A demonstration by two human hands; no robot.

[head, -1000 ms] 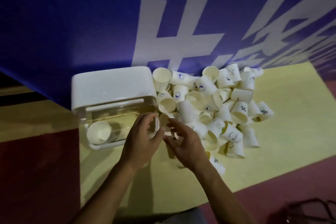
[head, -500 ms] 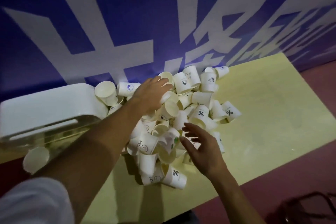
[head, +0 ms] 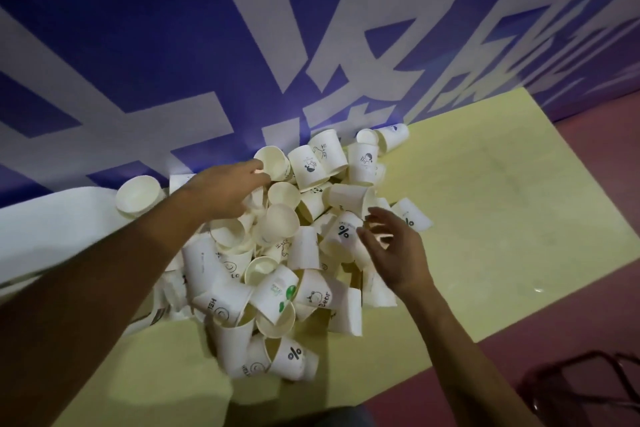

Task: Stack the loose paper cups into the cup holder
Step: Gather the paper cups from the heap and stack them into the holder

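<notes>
Currently, left hand (head: 225,191) touches far cup (head: 275,163), apparently not yet gripping. Right hand (head: 394,250) hovers released beside near cup (head: 341,230), likely preparing paired picks for holder (head: 52,229).

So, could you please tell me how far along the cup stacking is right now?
Early, seemingly. Done: unclear, since only the white top of the cup holder shows. In hand: the left hand reaches across the loose pile, and the right hand hangs open beside a percent-marked cup; neither clearly holds one. Left: that whole pile.
</notes>
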